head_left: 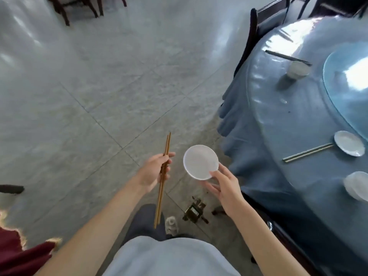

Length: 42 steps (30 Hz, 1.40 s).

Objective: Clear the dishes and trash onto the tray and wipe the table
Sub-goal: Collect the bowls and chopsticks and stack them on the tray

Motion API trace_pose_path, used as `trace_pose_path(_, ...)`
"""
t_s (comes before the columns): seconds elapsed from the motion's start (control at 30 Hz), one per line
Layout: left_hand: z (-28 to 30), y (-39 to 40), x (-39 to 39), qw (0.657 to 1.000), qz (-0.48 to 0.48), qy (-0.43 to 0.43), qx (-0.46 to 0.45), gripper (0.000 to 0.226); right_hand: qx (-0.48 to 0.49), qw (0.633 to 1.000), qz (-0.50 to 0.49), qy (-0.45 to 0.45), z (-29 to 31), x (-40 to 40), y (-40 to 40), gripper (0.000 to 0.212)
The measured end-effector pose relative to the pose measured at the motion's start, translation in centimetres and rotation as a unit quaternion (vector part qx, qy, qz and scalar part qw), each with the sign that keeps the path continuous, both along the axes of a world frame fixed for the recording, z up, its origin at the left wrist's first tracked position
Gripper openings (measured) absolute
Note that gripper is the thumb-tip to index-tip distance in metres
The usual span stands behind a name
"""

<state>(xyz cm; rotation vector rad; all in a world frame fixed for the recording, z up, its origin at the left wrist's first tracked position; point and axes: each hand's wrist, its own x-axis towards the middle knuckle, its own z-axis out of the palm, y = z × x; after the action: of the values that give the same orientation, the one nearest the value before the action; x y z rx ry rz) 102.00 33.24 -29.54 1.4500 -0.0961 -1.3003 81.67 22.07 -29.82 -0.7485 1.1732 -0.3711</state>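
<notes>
My left hand (157, 169) grips a pair of wooden chopsticks (162, 184) over the tiled floor, tips pointing away from me. My right hand (224, 183) pinches the near rim of a small white dish (200, 161), held level beside the table's hanging cloth. On the round table with a blue cloth (278, 120) to my right lie another white dish (348, 143), a second pair of chopsticks (307, 152), a white cup (297, 70) with dark chopsticks (287, 57) across it, and a white bowl (357, 185) at the right edge.
A glass turntable (346, 84) covers the table's middle. A dark chair (264, 22) stands at the table's far side, more chair legs (79, 6) at the top left. A small dark device (195, 212) lies on the floor by my foot. Red cloth (22, 253) shows at the bottom left.
</notes>
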Motion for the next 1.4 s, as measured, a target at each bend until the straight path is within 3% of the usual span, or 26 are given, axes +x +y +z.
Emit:
trace_pose_path(0.3,-1.9,-21.3,2.3,0.983,-0.180,0.028,0.020,0.024,0.001,0.973,-0.230,0.030,0.2,-1.1,-10.4,0.040)
trace_pose_path(0.57,-1.5,-37.5,-1.6,0.918,-0.389,0.075,0.025,0.024,0.003,0.883,-0.468,0.036,1.3,-1.9,-18.2,0.039)
trace_pose_path(0.8,-0.3,-44.4,-8.0,0.822,-0.568,-0.046,0.003,0.025,-0.012,0.798,-0.602,0.034,3.5,-4.7,-20.0,0.038)
trace_pose_path(1.03,-2.4,-48.7,-14.5,0.785,-0.616,-0.057,0.024,0.021,-0.016,0.749,-0.660,0.051,3.8,-11.1,-21.8,0.043)
trace_pose_path(1.27,-5.1,-52.9,-23.6,0.760,-0.613,-0.217,-0.005,0.017,-0.020,0.702,-0.706,0.091,1.9,-21.5,-25.3,0.038)
trace_pose_path(1.4,-7.1,-54.2,-28.2,0.727,-0.612,-0.311,0.017,0.030,-0.019,0.707,-0.696,0.124,-0.2,-27.4,-26.9,0.024)
